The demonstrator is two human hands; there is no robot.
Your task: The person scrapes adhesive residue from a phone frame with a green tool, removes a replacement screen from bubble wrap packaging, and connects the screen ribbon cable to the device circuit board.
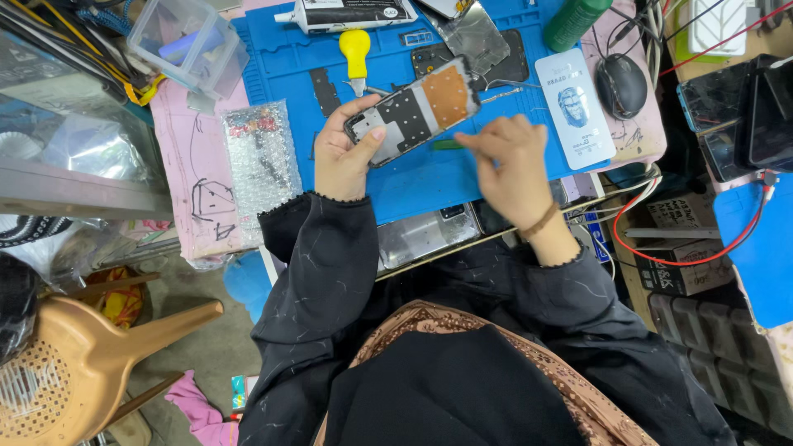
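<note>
The left hand (345, 157) grips an opened phone (415, 110) by its near end, thumb laid across the face, fingers wrapped behind. The phone slants up and away from that hand, its copper-coloured far end hanging over the blue mat (413, 177). The right hand (512, 161) is just beside the phone's lower edge, fingers pinched together on a small green tool (448, 144) whose tip lies near that edge; whether it touches the phone I cannot tell.

Between the two hands a short strip of bare mat lies open. Beyond the left hand's fingers stands a yellow-handled tool (355, 51), close to the phone's upper edge, with a dark flat strip (324, 89) beside it. Left of the left hand a piece of bubble wrap (263, 157) rests on a pink sheet (202, 165), past the mat's left edge. Further up that side is a clear plastic box (188, 43).

Right of the right hand a white card (576, 107) lies at the mat's right border, then a black mouse (621, 84). Beyond the right hand sit a dark phone back (496, 58) and a green bottle (574, 21). A white tube (347, 14) lies at the mat's far edge.

Under the wrists, at the near table edge, a silver plate (428, 235) is tucked below the mat. A red cable (702, 248) loops to the right over boxes. On the floor at left is a tan plastic stool (83, 355).
</note>
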